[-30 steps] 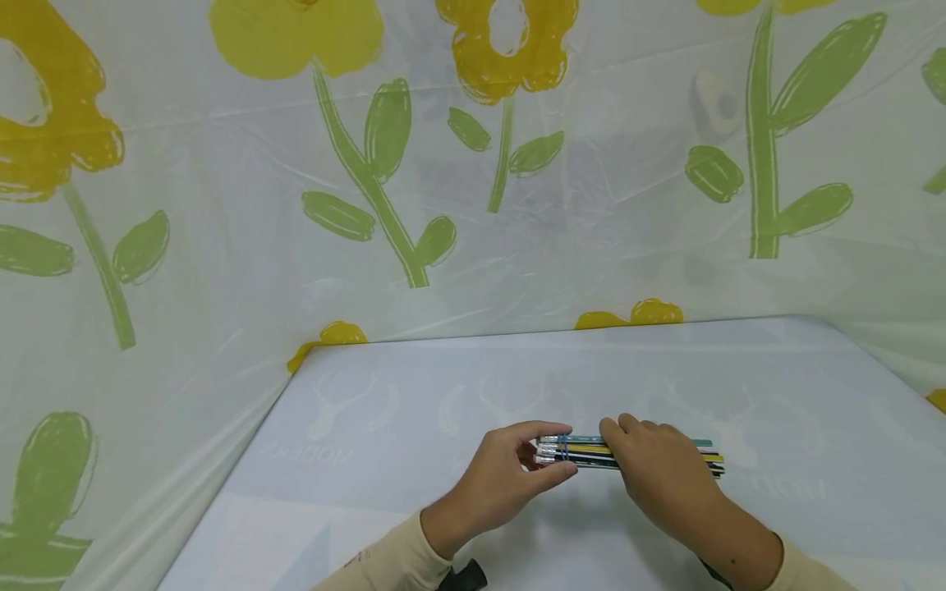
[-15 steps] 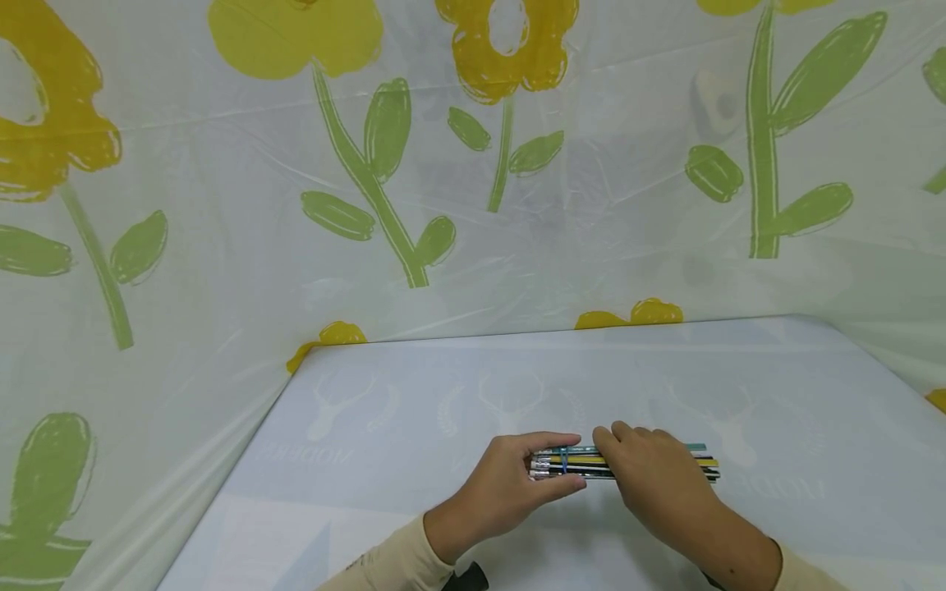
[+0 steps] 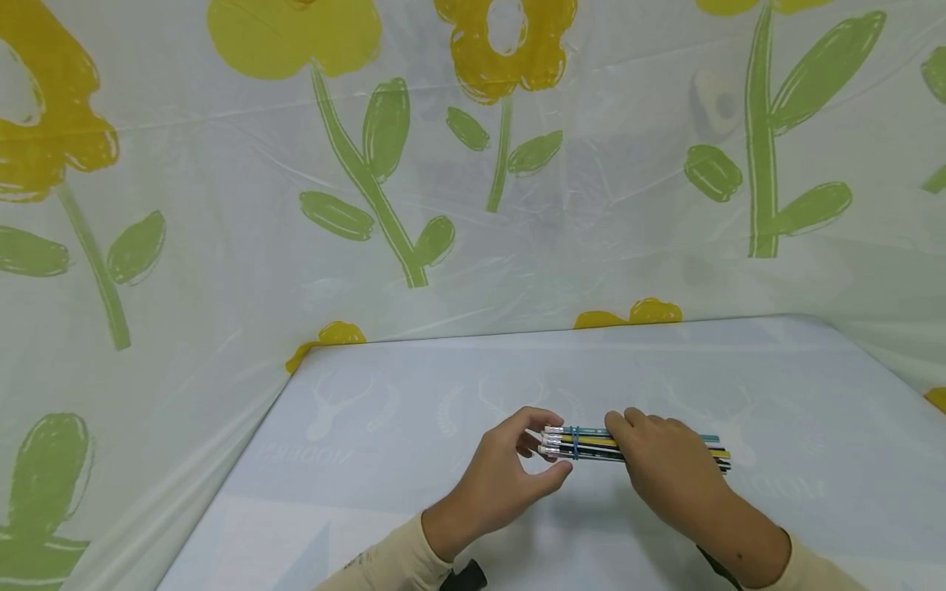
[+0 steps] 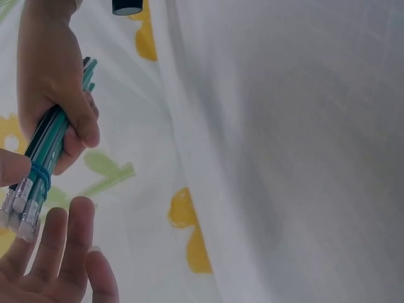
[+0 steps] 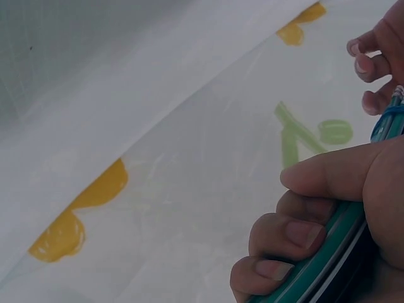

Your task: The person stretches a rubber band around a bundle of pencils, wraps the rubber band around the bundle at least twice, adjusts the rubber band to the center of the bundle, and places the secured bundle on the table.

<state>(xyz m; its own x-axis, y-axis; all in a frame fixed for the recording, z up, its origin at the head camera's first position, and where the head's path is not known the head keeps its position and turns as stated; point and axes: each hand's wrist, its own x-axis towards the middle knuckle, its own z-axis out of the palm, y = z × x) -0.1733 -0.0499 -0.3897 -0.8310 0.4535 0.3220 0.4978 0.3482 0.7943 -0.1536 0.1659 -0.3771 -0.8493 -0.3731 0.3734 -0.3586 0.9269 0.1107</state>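
Gripping pencils [image 3: 600, 444] in the right hand [image 3: 665, 461], likely to steady them, while holding the left hand [image 3: 504, 472] loosely spread, grasping nothing, around their blue band [image 3: 576, 443] at left.

Worktop [image 3: 399, 492]: faint pale lettering [image 3: 309, 455] left, more at right, looks like "MODERN", maybe mirrored; too washed out to be sure. Left sleeve [image 3: 399, 554]: small dark print, unreadable. Pencils [image 3: 597, 443]: tiny marks, unreadable.

Left hand [image 3: 498, 476] spread, right hand [image 3: 668, 468] curled
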